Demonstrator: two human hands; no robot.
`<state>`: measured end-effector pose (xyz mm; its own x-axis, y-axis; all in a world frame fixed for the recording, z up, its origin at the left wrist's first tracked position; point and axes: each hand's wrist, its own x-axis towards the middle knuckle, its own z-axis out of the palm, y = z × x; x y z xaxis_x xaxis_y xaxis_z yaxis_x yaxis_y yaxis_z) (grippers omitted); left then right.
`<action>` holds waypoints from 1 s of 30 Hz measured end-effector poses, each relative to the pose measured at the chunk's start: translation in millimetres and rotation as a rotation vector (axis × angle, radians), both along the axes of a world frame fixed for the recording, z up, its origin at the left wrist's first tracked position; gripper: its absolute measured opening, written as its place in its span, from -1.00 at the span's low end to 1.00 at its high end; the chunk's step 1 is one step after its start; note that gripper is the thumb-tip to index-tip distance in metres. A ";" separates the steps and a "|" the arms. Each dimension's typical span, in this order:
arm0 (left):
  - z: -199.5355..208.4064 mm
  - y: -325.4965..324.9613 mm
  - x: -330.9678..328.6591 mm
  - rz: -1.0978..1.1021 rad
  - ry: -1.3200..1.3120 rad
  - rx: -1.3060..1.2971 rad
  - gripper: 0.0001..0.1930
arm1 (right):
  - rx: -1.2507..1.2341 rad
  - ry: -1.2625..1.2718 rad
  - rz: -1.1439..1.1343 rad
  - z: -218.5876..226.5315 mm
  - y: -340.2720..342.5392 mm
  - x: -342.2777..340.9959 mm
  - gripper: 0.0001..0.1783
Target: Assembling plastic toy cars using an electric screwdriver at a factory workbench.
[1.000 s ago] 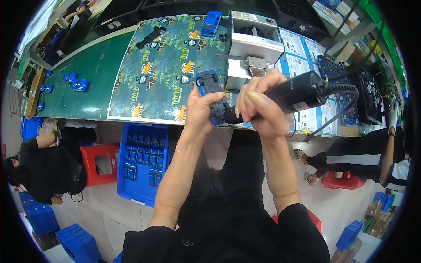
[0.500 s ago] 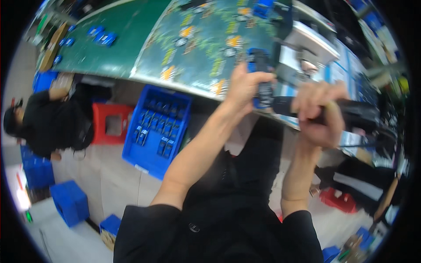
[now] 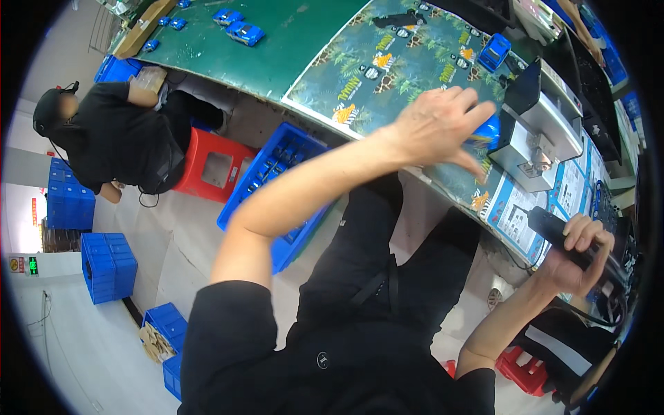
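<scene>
My left hand (image 3: 439, 128) is over the printed mat near the table's front edge, its fingers apart and thumb stretched out. Just beyond its fingers is a blue toy car (image 3: 490, 133), partly hidden behind them; I see no grip on it. My right hand (image 3: 575, 252) wraps around a black powered screwdriver (image 3: 548, 225) at the table's right end, with a cable near it. Another blue toy car (image 3: 494, 52) stands farther back on the mat (image 3: 415, 69). A black flat car part (image 3: 398, 21) lies at the mat's far edge.
A silver metal box device (image 3: 529, 162) stands right of the mat, beside printed sheets (image 3: 512, 214). Several blue toy cars (image 3: 245, 33) are on the green table at left. Below it are a blue crate (image 3: 294, 252) holding parts and a red stool (image 3: 207, 166). A person (image 3: 131, 138) sits at left.
My right hand has drawn the screwdriver right and toward me, away from the car. My left hand has shifted right and opened from its hold on the car. The view has turned.
</scene>
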<state>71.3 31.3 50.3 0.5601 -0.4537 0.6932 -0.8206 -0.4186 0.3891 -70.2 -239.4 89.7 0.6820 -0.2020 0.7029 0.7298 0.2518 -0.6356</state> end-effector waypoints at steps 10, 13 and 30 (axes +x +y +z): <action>10.3 181.4 70.1 0.233 -0.329 0.994 0.01 | 0.132 0.290 -0.271 -37.3 -22.6 6.2 -0.91; -1.2 202.0 43.7 0.233 -0.232 0.820 0.01 | 0.094 0.257 -0.299 -36.6 -14.6 10.7 -0.93; 48.0 -258.1 -49.1 -0.556 -0.168 0.094 -0.76 | -0.079 0.356 -0.410 -10.9 -29.3 -58.9 -0.68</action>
